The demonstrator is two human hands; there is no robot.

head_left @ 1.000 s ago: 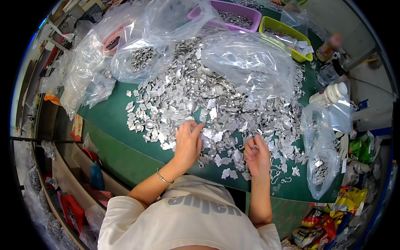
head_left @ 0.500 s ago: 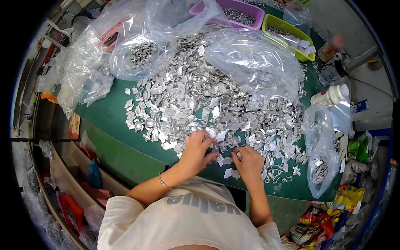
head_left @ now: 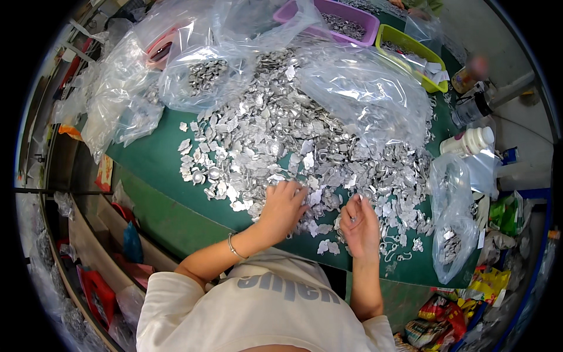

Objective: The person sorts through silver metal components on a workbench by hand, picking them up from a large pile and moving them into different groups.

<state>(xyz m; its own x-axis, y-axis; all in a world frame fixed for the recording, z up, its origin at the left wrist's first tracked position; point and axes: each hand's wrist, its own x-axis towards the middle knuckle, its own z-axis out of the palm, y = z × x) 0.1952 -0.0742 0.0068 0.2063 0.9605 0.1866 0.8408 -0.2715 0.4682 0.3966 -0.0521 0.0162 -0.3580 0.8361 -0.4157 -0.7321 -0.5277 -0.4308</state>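
Observation:
A broad heap of small, flat silver metal pieces (head_left: 258, 138) covers the middle of the green table. My left hand (head_left: 281, 210) lies palm down at the heap's near edge, its bent fingers apart and touching the pieces. To its right, my right hand (head_left: 360, 227) is turned with the palm partly up and the fingers curled in. A small silver metal piece (head_left: 353, 219) shows between those fingers; its exact shape is too small to make out. A few loose metal pieces (head_left: 327, 246) lie on the table between the hands.
Clear plastic bags (head_left: 366, 94) lie over the heap's far side, one bag (head_left: 450, 234) with pieces at the right. A purple bin (head_left: 375, 26) and a lime-green bin (head_left: 443, 82) stand at the back. A white bottle (head_left: 469, 142) lies at the right edge.
My right hand has lifted a little away from the heap and rolled palm up, fingers curled. The left hand has turned from a thumb-and-finger pinch to fingers laid on the pieces.

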